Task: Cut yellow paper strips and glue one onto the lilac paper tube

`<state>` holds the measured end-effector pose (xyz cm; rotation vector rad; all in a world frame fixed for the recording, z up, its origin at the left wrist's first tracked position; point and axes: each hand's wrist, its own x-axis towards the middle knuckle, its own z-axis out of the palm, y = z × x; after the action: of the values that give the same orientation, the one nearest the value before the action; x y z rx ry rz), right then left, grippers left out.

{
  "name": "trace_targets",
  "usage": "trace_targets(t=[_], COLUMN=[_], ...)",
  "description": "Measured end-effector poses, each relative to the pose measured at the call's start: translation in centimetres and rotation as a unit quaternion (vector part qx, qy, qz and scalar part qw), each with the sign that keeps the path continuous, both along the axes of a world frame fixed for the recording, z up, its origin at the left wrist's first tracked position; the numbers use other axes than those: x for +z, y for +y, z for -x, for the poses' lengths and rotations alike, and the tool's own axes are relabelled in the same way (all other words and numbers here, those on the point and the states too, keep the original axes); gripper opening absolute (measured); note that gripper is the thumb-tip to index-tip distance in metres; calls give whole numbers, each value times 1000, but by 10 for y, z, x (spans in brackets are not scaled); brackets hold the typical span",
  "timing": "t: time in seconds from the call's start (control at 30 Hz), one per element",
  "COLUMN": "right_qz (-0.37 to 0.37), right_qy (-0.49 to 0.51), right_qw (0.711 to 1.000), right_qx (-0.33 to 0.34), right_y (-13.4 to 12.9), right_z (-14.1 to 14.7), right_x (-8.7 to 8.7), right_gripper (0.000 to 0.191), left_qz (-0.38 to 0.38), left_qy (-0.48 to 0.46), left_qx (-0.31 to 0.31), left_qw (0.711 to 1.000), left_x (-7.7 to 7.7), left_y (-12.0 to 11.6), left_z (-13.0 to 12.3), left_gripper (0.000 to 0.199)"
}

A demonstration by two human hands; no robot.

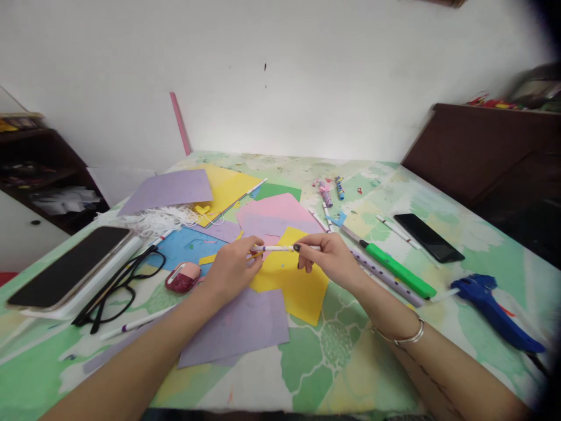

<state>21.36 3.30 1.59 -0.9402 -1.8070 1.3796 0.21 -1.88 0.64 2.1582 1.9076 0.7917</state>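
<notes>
A thin white marker (pixel 277 248) with a purple band lies level between my two hands, above a yellow sheet (pixel 293 280). My left hand (pixel 239 263) pinches its left end, and a narrow yellow strip shows by those fingers. Thumb and fingers of my right hand (pixel 326 257) are closed on the right end. Beneath and around my hands are a pink sheet (pixel 280 211), purple sheets (pixel 236 327) and a blue sheet (pixel 179 248).
On the left are a phone (pixel 70 266), glasses (pixel 120 286), an earphone case (pixel 183 277) and white strings (pixel 164 218). A green cutter (pixel 398 270), another phone (pixel 427 237) and a blue glue gun (pixel 495 313) lie right. Small rolled figures (pixel 325 195) stand farther back.
</notes>
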Motion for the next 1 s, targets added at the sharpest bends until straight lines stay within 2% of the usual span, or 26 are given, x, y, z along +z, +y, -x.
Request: trace_targets(t=[0.1, 0.17, 0.23, 0.33, 0.43, 0.6, 0.83, 0.9, 1.0], right_qz=[-5, -8, -13, -26, -41, -55, -56, -51, -47], right_qy=[-2, -4, -6, -13, -23, -46, -53, -53, -53], right_qw=[1000, 1000, 999, 998, 996, 995, 997, 997, 997], right_qx=[-10, -21, -31, -54, -76, -62, -17, -9, 10], right_y=[1, 1, 2, 3, 5, 5, 5, 4, 3], right_z=[0, -1, -1, -2, -2, -1, 0, 1, 1], right_x=[1, 1, 1, -1, -3, -8, -12, -12, -13], right_gripper=[24, 26, 27, 28, 28, 24, 24, 24, 22], left_qz=[58, 86, 95, 82, 100, 152, 143, 143, 148], left_qy=[-120, -204, -263, -303, -357, -463, -590, -605, -607], left_qx=[39, 39, 35, 32, 4, -61, -77, -74, -73], left_qw=[990, 974, 960, 949, 929, 871, 791, 779, 778], left_x=[7, 8, 9, 9, 11, 10, 5, 6, 7], left_y=[1, 0, -1, -2, -2, -1, 2, 3, 2], left_z=[0, 0, -1, -1, -1, 1, 7, 8, 9], left_gripper=[20, 30, 40, 45, 39, 22, 19, 18, 18])
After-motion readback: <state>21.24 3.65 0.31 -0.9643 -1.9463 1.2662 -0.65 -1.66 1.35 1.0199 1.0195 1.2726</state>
